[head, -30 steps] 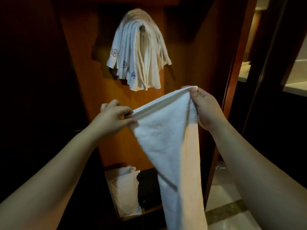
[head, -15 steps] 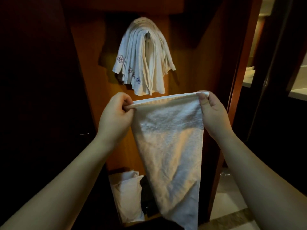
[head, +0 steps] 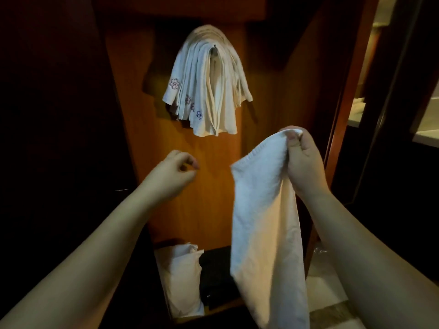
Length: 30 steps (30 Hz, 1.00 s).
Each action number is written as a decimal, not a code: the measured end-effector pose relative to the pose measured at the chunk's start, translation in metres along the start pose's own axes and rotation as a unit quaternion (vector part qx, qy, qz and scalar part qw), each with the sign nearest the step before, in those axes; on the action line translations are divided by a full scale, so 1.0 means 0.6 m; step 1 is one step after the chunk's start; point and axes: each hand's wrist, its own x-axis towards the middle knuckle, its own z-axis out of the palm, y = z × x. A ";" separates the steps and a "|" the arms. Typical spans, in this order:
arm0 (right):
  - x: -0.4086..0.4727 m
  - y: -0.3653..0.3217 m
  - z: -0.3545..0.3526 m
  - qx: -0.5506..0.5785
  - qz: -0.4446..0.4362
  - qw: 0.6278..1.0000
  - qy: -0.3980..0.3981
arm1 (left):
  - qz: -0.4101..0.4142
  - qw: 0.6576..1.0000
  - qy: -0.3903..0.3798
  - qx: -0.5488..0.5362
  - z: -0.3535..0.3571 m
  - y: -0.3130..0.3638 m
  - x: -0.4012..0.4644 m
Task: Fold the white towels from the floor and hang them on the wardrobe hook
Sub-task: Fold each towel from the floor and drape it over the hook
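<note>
Head view: right hand (head: 305, 162) pinches the towel (head: 263, 210), hanging long below-right of the hook (head: 215, 46); left hand (head: 173, 172) curled, empty.

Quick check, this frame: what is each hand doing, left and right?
Left hand: fingers curled, holding nothing.
Right hand: grips the top of the white towel, which hangs down.
</note>
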 end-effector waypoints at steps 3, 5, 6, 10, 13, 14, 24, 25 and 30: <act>0.003 0.001 0.007 -0.006 -0.009 1.000 -0.028 | -0.081 0.961 -0.093 -0.249 0.051 0.004 -0.005; 0.008 0.000 0.011 0.001 -0.001 0.999 -0.035 | -0.152 0.929 -0.115 -0.317 0.096 0.006 -0.009; 0.011 0.000 0.012 0.010 0.008 0.999 -0.035 | -0.183 0.909 -0.141 -0.348 0.119 0.008 -0.014; 0.020 0.000 0.008 0.039 0.032 0.998 -0.035 | -0.199 0.802 -0.253 -0.502 0.191 0.014 -0.030; 0.023 0.002 0.000 0.056 0.049 0.997 -0.025 | -0.186 0.756 -0.244 -0.578 0.209 0.010 -0.028; 0.025 0.005 -0.005 0.062 0.053 0.997 -0.016 | -0.175 0.758 -0.229 -0.585 0.208 0.007 -0.026; 0.029 0.043 -0.032 0.136 0.099 0.985 -0.024 | -0.113 0.773 -0.062 -0.621 0.122 0.024 0.004; 0.029 0.043 -0.033 0.133 0.096 0.986 -0.032 | -0.098 0.794 -0.048 -0.597 0.112 0.025 0.005; 0.027 0.026 -0.036 0.031 0.051 0.997 -0.049 | -0.032 0.870 0.007 -0.491 0.068 0.031 0.000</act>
